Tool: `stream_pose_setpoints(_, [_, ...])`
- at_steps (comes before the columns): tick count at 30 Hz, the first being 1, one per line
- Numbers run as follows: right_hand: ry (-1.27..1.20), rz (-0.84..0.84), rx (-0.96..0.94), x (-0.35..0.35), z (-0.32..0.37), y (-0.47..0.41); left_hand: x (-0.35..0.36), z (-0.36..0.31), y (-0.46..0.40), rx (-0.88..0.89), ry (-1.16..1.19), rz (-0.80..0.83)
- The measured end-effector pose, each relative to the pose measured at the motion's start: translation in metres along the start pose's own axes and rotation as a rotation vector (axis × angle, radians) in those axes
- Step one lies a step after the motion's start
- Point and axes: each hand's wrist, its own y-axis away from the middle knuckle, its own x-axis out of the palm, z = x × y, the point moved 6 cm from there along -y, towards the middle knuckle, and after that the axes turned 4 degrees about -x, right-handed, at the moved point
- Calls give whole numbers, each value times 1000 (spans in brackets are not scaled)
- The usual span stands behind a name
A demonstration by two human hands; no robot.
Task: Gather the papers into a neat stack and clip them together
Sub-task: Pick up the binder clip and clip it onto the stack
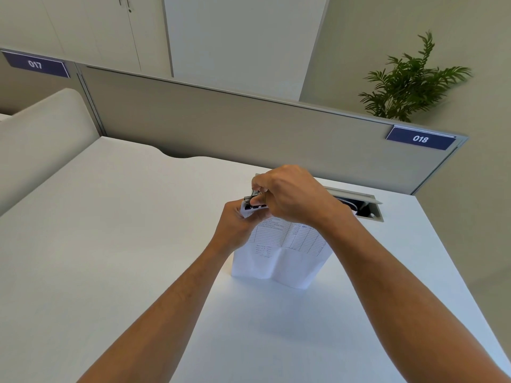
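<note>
Head view: I see both hands at the top of the papers, near the tabletop's far edge.

The left hand [237,225] has its grip closed on the papers [279,252], which stand on the tabletop [124,230]; the right hand [290,197] pinches the binder clip [255,203] (partly hidden) at their upper left corner.

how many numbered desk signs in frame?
2. One dark blue rectangular sign reading 017 sits on the far-left partition; one dark blue rectangular sign reading 018 sits at the right end of the grey desk partition. Others may lie outside the view.
</note>
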Motion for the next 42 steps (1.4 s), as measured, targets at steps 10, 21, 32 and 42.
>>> stream_pose_setpoints(10, [-30, 76, 50, 5, -1, -1, 0, -2, -2, 21, -34, -1])
stream_pose_setpoints(21, [-209, -30, 143, 14, -23, 28, -1, 7, 8, -16, 60, 11])
stream_pose_setpoints(32, [-1087, -650, 658, 107, -105, 157, -4, 39, 26, -237, 88, 24])
stream_pose_setpoints(42, [-1348, -466, 641, 183, -96, 157, -12, 34, 21, -214, 95, 1])
